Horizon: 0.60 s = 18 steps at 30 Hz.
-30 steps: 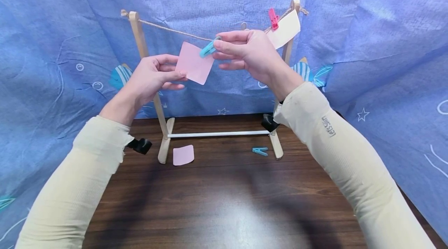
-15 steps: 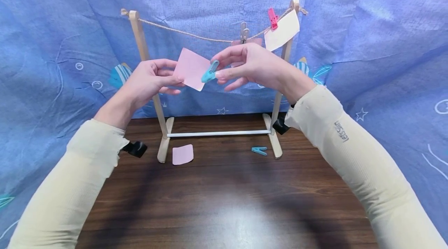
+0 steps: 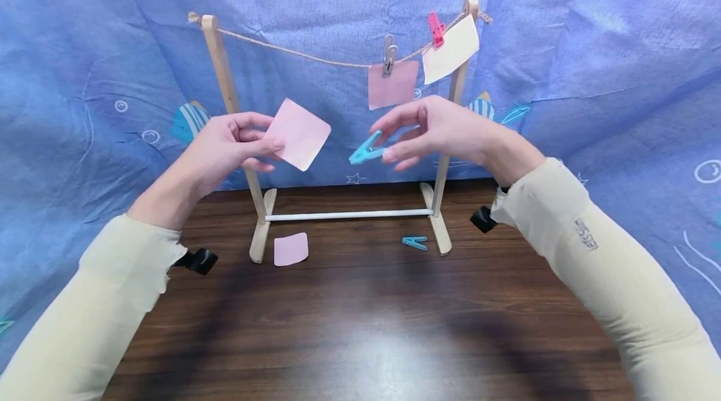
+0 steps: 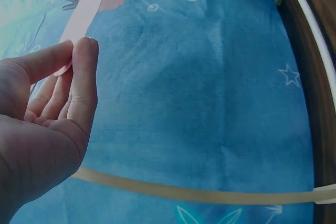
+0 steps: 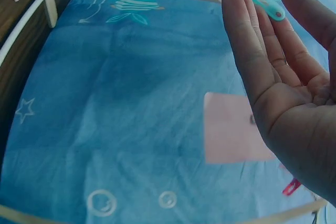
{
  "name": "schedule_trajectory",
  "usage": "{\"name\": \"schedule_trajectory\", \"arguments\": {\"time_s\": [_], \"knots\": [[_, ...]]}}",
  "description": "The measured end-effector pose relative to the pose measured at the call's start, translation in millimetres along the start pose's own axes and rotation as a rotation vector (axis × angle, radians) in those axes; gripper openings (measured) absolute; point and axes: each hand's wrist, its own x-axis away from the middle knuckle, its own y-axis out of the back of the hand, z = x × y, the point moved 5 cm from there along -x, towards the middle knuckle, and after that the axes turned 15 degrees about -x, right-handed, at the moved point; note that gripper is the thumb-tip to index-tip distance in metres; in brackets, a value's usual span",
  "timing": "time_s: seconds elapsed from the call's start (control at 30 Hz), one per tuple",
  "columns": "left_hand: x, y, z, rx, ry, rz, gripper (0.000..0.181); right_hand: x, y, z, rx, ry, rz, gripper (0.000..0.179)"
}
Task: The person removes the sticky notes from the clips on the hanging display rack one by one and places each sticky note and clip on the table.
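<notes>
My left hand (image 3: 216,151) pinches a square pink paper (image 3: 298,134) between thumb and fingers, in front of the rope. In the left wrist view the paper (image 4: 81,17) appears nearly edge-on above the fingertips. To its right, my right hand (image 3: 450,132) holds a light blue clothespin (image 3: 366,152) by its handle ends, pinched between thumb and fingers. The clothespin's nose points at the paper, with a gap between them. Higher up, the rope (image 3: 298,54) sags between two wooden posts, and neither hand touches it.
A metal clip (image 3: 388,57) holds another pink paper (image 3: 392,88) on the rope. Right of it, a red clothespin (image 3: 435,30) holds a cream paper (image 3: 452,54). On the table (image 3: 349,313) lie a pink paper (image 3: 291,249) and a blue clothespin (image 3: 415,243). A white bar (image 3: 349,215) joins the stand's feet.
Both hands have come down from the rope and moved apart. The clothespin, earlier overlapping the held paper, is now clear of it. The hanging pink paper has come into full view.
</notes>
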Motion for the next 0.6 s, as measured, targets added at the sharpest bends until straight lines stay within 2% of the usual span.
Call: {"name": "schedule_trajectory", "arguments": {"time_s": [0.17, 0.33, 0.43, 0.6], "knots": [[16.1, -4.0, 15.1, -0.037, -0.009, 0.049, 0.032, 22.8, 14.1, -23.7, 0.036, -0.039, -0.022, 0.048], [30.9, -7.7, 35.1, -0.097, -0.005, 0.105, 0.022, 38.6, 28.5, -51.6, 0.092, -0.052, -0.015, 0.04], [37.5, -10.7, 46.8, -0.121, -0.006, 0.128, 0.021, 43.4, 33.5, -73.0, 0.072, -0.073, -0.005, 0.038], [46.9, -16.3, 65.1, -0.133, 0.029, 0.156, 0.026, 48.5, 35.0, -106.1, 0.015, -0.122, 0.034, 0.033]]}}
